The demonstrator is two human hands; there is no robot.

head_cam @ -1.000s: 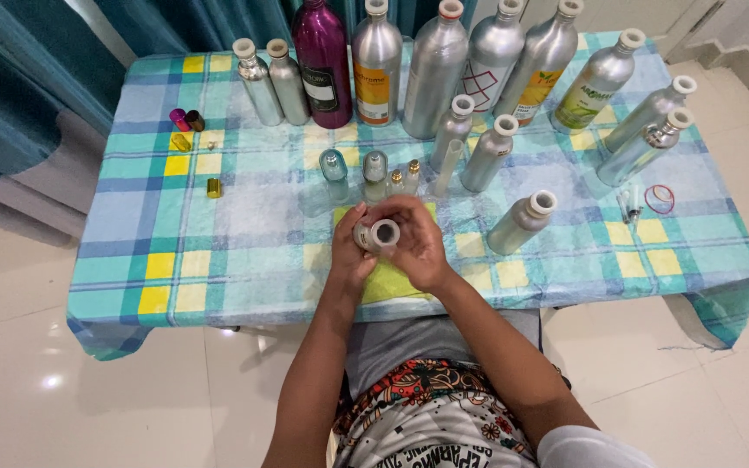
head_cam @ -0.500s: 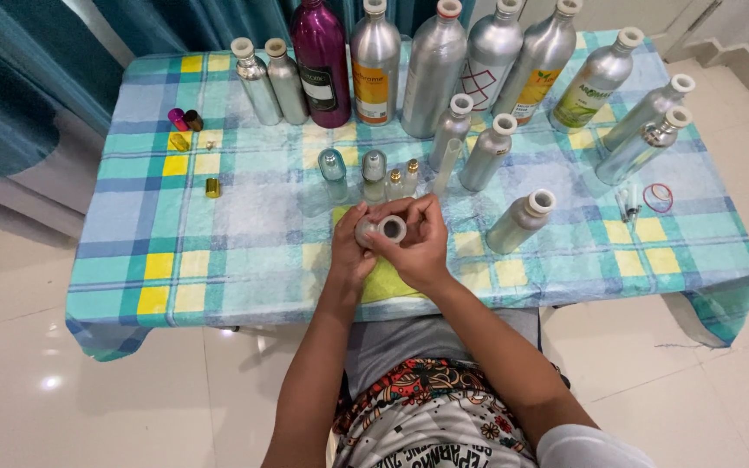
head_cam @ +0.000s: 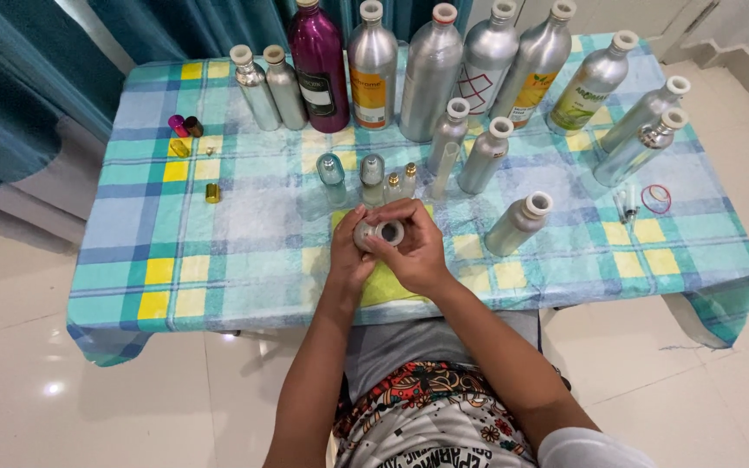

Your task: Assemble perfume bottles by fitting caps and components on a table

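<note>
Head camera showed the left hand [head_cam: 348, 256] cradling a small silver bottle [head_cam: 373, 234] over the checked tablecloth [head_cam: 244, 234] while the right hand [head_cam: 418, 251] pinched its white neck, mouth tilted up towards the wearer, apparently for inspection

Small silver bottle [head_cam: 378, 233] between both hands' fingers [head_cam: 392, 212]

Open checked cloth [head_cam: 244, 234] lies left of the hands, with only a small gold cap [head_cam: 211, 192]. Just beyond them, small glass vials [head_cam: 373, 172] block the way. Tall metal bottles [head_cam: 431, 74] wall the far edge; a tilted bottle [head_cam: 519, 224] stands right.
</note>
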